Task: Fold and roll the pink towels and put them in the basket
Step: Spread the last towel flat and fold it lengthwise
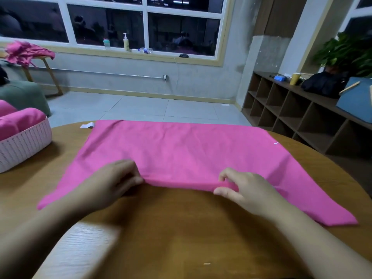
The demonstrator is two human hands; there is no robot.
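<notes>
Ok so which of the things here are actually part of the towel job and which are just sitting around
Part of the job:
towel on the table, near edge pinched by left hand and right hand
basket with rolled towels
pink pile, probably more towels

Lying about:
bottles on the sill
yellow cup
black bag
plant

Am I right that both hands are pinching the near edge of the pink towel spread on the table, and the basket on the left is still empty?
Not quite. The head view shows the basket already holds rolled pink towels. The rest stands: the left hand and right hand pinch the near edge of the pink towel on the table.
</notes>
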